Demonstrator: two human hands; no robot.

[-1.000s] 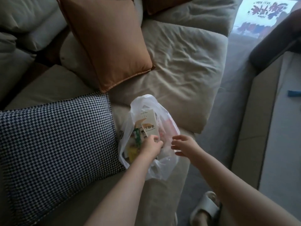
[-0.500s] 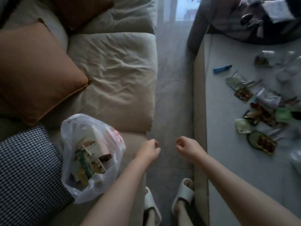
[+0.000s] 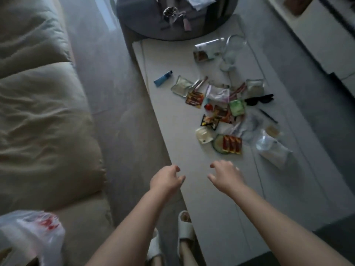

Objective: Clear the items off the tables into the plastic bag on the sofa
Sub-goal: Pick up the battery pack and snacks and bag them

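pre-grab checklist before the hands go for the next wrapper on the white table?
1. Left hand free, grip empty: ok.
2. Right hand free, grip empty: ok.
3. Nearest target, red-and-yellow snack packet, unobstructed from the hands' side: ok.
4. It overlaps a green round disc; whether they lift together: cannot tell.
5. White plastic bag with red print on the beige sofa: ok; mouth open: cannot tell.
6. Long white table bare between hands and pile: ok.
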